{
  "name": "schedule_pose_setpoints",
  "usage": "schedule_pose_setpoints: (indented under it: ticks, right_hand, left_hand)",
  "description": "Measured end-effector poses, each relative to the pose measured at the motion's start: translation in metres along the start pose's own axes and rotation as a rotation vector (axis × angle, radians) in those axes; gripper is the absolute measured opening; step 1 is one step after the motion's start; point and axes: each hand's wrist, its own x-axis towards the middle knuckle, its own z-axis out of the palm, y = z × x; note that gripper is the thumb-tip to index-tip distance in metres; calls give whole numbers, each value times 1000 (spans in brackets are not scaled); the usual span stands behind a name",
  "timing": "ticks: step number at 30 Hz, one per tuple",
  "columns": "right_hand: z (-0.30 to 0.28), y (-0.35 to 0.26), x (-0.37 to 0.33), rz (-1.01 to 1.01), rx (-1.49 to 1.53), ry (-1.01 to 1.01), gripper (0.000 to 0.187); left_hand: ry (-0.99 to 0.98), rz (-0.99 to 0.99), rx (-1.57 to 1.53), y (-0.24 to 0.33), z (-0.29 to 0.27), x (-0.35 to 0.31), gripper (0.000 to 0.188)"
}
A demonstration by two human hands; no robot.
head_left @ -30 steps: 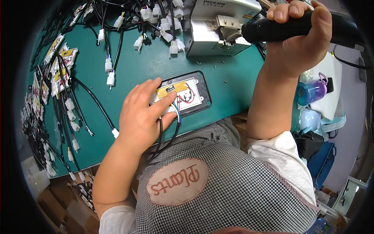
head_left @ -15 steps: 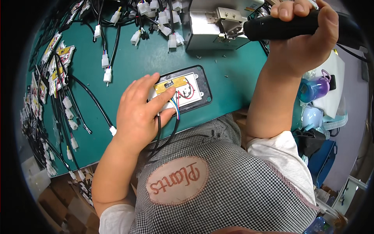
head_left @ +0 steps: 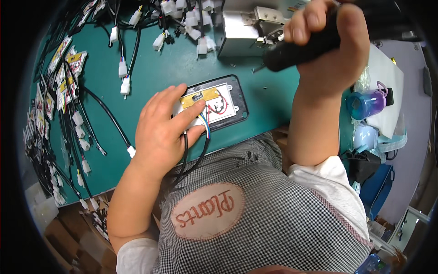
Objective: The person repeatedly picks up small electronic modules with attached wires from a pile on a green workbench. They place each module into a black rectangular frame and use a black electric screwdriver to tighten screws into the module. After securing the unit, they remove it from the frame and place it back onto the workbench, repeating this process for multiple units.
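Note:
A black rectangular plastic panel [head_left: 241, 101] lies on the green table in front of me. Inside it is a white circuit board [head_left: 228, 98] with a yellow strip [head_left: 211, 95] and red, yellow and blue wires. My left hand [head_left: 162, 123] holds the panel's left side, index fingertip on the board beside the yellow strip and thumb by the wires. A black cable [head_left: 203, 154] runs from the board toward my apron. My right hand [head_left: 331, 43] is wrapped round a black electric screwdriver [head_left: 299, 52], raised up and to the right of the panel. Its thin bit points left and down.
A silver metal screw feeder [head_left: 239, 34] stands at the back. A small loose screw [head_left: 265, 87] lies on the table. Cables with white connectors [head_left: 126, 86] and wired boards [head_left: 68, 82] crowd the back and left. A blue-purple bottle [head_left: 367, 105] stands at the right.
My right hand has moved the screwdriver left and down, away from the screw feeder and closer to the panel. My left hand and the panel have stayed nearly still.

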Motion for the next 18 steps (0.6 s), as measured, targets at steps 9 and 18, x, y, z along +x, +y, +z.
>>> schedule_pose_setpoints:
  ticks: [9, 18]
  right_hand:
    - [15, 12, -50, -53, -43, -117, 50]
    - [24, 15, -58, 41, -108, -153, 55]
  left_hand:
    - [6, 10, -1, -3, 3, -1, 49]
    - [27, 0, -16, -3, 2, -2, 48]
